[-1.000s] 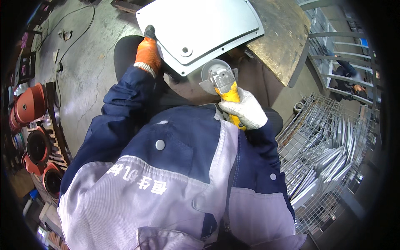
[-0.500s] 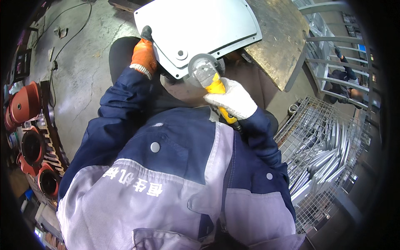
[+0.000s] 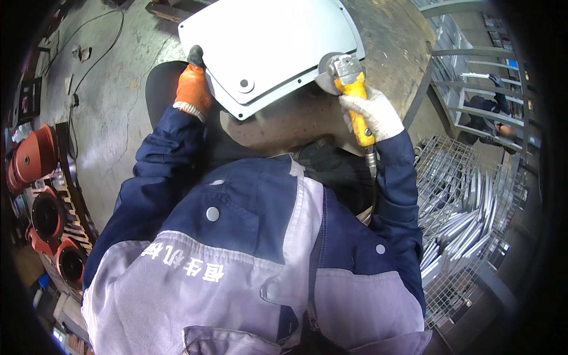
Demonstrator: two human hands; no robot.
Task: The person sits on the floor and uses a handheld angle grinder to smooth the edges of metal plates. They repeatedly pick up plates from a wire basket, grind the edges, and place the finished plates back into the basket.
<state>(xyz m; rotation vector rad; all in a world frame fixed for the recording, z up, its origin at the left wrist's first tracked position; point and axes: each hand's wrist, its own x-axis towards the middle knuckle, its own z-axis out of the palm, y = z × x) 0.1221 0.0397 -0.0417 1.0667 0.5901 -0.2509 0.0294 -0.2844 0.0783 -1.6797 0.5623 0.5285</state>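
Observation:
A pale, flat metal cover [image 3: 272,41] with a raised middle and small holes along its rim lies over the edge of a worn workbench [image 3: 393,44]. At its left side my left hand [image 3: 193,86], in an orange glove with dark fingertips, grips the edge. In a white glove, my right hand [image 3: 374,112] is wrapped round the yellow body of an angle grinder [image 3: 354,97]. The grinder's disc meets or hovers at the cover's right near edge; contact cannot be told. A hose runs from its rear end beside my right sleeve.
On the right, a wire mesh basket [image 3: 458,225] holds several metal strips. A grey metal frame [image 3: 473,53] stands beyond it, with another person [image 3: 494,112] behind. Red round castings [image 3: 35,157] sit at the left, and a dark cable [image 3: 97,77] crosses the concrete floor.
My right hand has carried the grinder right and away from me along the cover's near edge. The cover appears slightly lower and further left, with my left hand still on it.

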